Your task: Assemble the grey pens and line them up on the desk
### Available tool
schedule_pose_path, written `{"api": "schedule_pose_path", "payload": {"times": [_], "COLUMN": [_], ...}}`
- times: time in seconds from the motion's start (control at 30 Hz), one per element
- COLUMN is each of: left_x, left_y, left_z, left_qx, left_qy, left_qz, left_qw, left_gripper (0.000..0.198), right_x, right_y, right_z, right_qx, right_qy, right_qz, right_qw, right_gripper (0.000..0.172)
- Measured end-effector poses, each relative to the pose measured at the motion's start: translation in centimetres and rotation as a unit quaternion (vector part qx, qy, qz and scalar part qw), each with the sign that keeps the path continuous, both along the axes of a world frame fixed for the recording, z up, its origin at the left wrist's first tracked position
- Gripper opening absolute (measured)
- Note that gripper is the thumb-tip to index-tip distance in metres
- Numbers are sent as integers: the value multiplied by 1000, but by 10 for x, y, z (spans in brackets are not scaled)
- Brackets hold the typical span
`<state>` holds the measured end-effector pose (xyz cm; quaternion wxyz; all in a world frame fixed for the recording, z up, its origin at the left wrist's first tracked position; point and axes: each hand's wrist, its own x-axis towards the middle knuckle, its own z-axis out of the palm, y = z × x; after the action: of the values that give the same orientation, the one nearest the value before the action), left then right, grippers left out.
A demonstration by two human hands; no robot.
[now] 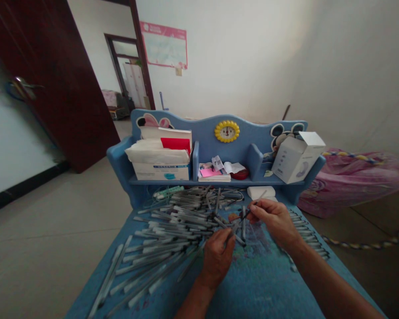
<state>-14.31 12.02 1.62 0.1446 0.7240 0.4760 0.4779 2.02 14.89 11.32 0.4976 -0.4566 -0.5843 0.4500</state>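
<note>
A: Where is the work?
B: Above the desk point(262, 283), between the hands. The left hand point(219, 252) pinches a grey stick point(233, 231) between thumb and fingers; the right hand point(269, 215) pinches a dark stick point(245, 216) at the fingertips. Their ends come close; whether they touch, I can't tell.

A: What could go wrong?
B: The dark stick is thin and held by little, so it might slip or bend if pushed off line. A dropped one could get lost in the pile point(173, 230), just beside the left hand. The right forearm passes close to the row point(310, 235), so a low sweep could knock it askew. The pile's loose, overlapping sticks might roll if nudged.

A: Counts?
B: Two hands, one stick pinched in each. The pile overlaps too much to count, dozens at least. The row is partly behind the arm; I can't give its total. Further out: one white pad point(261, 192) under the shelf point(199, 119); on it, one mask box point(146, 172), one red pouch point(240, 174), one white box point(291, 161); on its back, one clock point(226, 131).
</note>
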Motion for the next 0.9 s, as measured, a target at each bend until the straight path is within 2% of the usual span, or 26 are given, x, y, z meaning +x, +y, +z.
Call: {"api": "schedule_pose_path", "payload": {"times": [0.17,0.33,0.53,0.63,0.73,0.83,0.87,0.9], "left_x": [1,3,3,2,1,-1,-1,-1], "left_y": [-2,-4,-6,-5,-5,-4,-4,-4], "left_z": [3,8,11,13,13,13,12,12], "left_qx": [-18,-54,-100,-129,-138,-132,-133,-137], "left_qy": [4,-3,-80,-92,-93,-102,-106,-111], "left_qz": [-32,-64,-88,-86,-57,-22,-13,-8], "left_qw": [999,997,988,984,984,986,985,984], "left_gripper": [16,15,14,14,14,15,16,17], "right_x": [3,3,-1,0,3,2,-1,-5], "right_y": [2,-5,-11,-9,1,22,30,38], "right_z": [-9,-21,-31,-39,-51,-63,-66,-68], "right_qx": [-22,5,-27,-51,-41,12,39,65], "right_qy": [4,-49,-76,-42,-42,-175,-265,-364], "right_qz": [4,22,82,79,60,12,-2,-7], "right_qw": [1000,999,993,995,996,984,964,929], "right_gripper": [25,21,18,29,34,32,30,27]}}
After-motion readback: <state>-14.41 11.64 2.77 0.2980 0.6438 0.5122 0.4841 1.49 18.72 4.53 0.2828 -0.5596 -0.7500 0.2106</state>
